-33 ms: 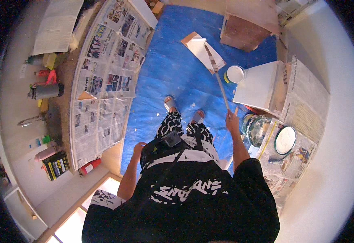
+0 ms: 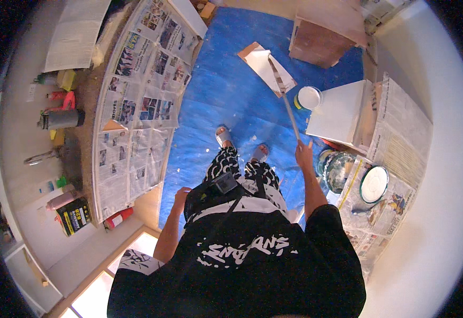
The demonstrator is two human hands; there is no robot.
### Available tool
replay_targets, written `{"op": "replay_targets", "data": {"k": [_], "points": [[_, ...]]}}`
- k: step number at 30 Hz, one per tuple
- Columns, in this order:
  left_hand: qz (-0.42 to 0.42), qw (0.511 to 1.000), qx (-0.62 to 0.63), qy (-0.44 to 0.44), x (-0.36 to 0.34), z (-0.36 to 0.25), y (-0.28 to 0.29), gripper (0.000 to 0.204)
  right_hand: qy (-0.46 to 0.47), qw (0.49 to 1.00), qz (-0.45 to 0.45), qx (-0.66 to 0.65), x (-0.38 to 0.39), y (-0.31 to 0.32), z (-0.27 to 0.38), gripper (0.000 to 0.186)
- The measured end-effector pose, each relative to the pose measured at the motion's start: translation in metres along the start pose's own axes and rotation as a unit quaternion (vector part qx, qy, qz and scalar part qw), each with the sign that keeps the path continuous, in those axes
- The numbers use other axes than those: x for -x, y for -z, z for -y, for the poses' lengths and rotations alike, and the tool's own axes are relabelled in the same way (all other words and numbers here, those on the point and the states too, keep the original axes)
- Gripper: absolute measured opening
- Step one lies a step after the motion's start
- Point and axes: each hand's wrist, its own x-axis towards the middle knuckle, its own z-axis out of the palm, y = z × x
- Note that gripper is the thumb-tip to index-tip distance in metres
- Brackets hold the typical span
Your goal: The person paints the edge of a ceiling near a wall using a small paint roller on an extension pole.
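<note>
At 3 o'clock, the right hand [image 2: 303, 155] gripped a long stick [image 2: 291, 116]. The stick pointed toward 11 o'clock, reaching a white board [image 2: 262, 73]. At 8 o'clock was the left hand [image 2: 180, 197]; I couldn't tell if its fingers were open.

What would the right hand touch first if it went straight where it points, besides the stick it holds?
Maybe the near end of the long board; the white tub sits just right of that line. Depth is unclear; the right hand might pass above.
</note>
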Motion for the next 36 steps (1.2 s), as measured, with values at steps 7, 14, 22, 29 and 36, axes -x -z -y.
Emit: {"op": "replay_targets", "data": {"k": [7,14,22,29,36], "points": [[0.043,0.960,0.153,0.229,0.008,-0.006,0.012,0.024,-0.003,0.996,0.042,0.073,0.025,-0.013,-0.032,0.033],[0.055,0.981,0.116,0.145,-0.015,0.022,-0.011,0.021,-0.091,0.993,0.053,0.048,0.168,0.014,-0.059,0.036],[0.058,0.965,0.230,0.110,-0.027,0.043,-0.015,0.023,-0.024,0.999,-0.002,0.024,0.080,-0.004,-0.033,0.034],[0.056,0.944,0.281,0.166,-0.015,0.009,0.004,0.018,-0.008,0.997,0.013,0.070,0.005,-0.012,-0.012,0.035],[0.110,0.988,0.028,0.109,-0.035,0.018,-0.002,0.024,-0.141,0.982,0.090,0.082,0.136,0.009,-0.027,0.040]]}}
